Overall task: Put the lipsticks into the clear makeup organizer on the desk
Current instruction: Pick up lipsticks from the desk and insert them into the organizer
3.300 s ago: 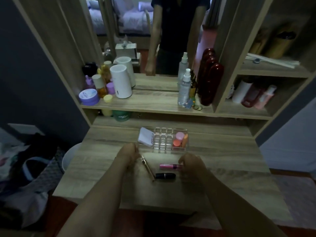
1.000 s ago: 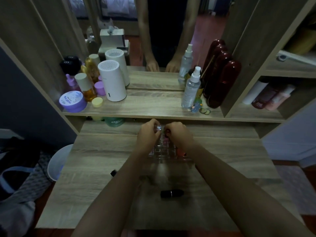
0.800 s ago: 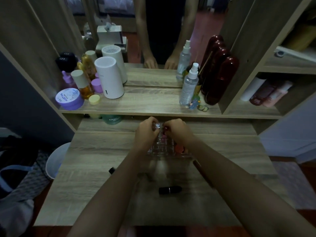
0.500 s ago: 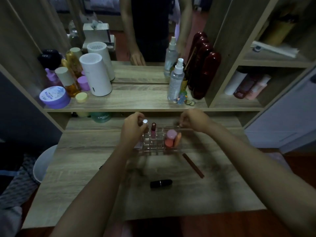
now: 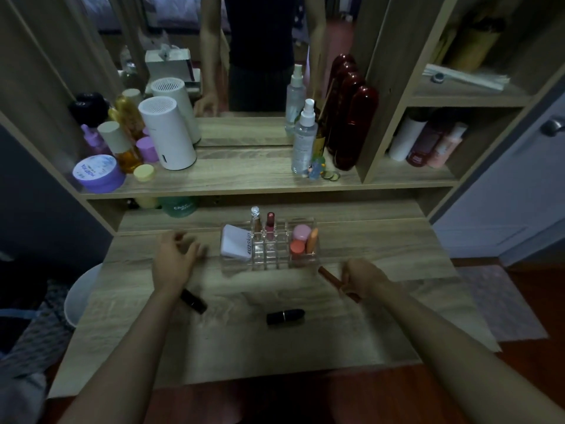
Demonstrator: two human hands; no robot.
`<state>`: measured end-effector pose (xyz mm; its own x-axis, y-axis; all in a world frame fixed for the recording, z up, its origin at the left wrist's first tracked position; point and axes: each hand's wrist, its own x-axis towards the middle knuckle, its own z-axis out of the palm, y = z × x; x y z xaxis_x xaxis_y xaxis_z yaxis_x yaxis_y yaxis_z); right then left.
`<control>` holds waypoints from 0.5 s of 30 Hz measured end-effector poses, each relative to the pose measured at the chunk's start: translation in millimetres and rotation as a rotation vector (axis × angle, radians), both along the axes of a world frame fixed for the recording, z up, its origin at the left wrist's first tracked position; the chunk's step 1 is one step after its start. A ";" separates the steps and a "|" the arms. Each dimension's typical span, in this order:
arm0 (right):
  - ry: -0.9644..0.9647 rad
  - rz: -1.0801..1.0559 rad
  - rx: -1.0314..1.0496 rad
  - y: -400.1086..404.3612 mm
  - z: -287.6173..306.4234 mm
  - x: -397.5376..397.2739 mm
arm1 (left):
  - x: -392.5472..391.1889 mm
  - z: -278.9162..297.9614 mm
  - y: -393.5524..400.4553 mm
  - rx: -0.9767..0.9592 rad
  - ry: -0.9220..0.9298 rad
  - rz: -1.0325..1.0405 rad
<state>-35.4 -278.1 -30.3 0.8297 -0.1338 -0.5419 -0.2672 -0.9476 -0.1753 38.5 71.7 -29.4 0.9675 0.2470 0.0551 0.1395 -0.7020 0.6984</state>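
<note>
The clear makeup organizer (image 5: 305,261) stands mid-desk. Upright in its back slots are a gold lipstick with a clear cap (image 5: 256,220) and a pink lipstick (image 5: 270,225). A white compact (image 5: 236,246) and pink and orange items (image 5: 301,240) fill its side sections. Two black lipsticks lie on the desk, one (image 5: 285,316) in the middle, the other (image 5: 193,300) partly under my left wrist. My left hand (image 5: 174,261) hovers left of the organizer, fingers apart, holding nothing. My right hand (image 5: 363,278) closes on a thin brown lip pencil (image 5: 328,276) lying right of the organizer.
A raised shelf (image 5: 244,179) behind the desk carries a white cylinder (image 5: 166,133), a purple jar (image 5: 97,173), bottles, a spray bottle (image 5: 304,137) and dark red bottles (image 5: 354,123). A mirror is behind. A white bin (image 5: 81,296) stands left of the desk.
Both hands have pulled back from the organizer, leaving the gold and pink lipsticks standing in it. My right hand has dropped onto the brown pencil; my left has moved left and down.
</note>
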 end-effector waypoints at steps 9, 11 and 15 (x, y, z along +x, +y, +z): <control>-0.187 0.082 0.341 -9.9 17.9 2.1 | -29.0 -23.4 22.7 0.019 0.282 0.161; -0.256 0.128 0.421 -11.1 26.5 2.5 | -35.6 -27.4 23.3 -0.007 0.321 0.160; -0.337 0.148 0.557 -7.0 42.5 8.1 | -45.2 -35.5 19.7 0.008 0.355 0.115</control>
<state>-27.3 -285.0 12.1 0.9539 0.2196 -0.2047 0.0139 -0.7136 -0.7005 -6.7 91.4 -64.8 0.8926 0.3559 -0.2767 0.4503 -0.6731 0.5867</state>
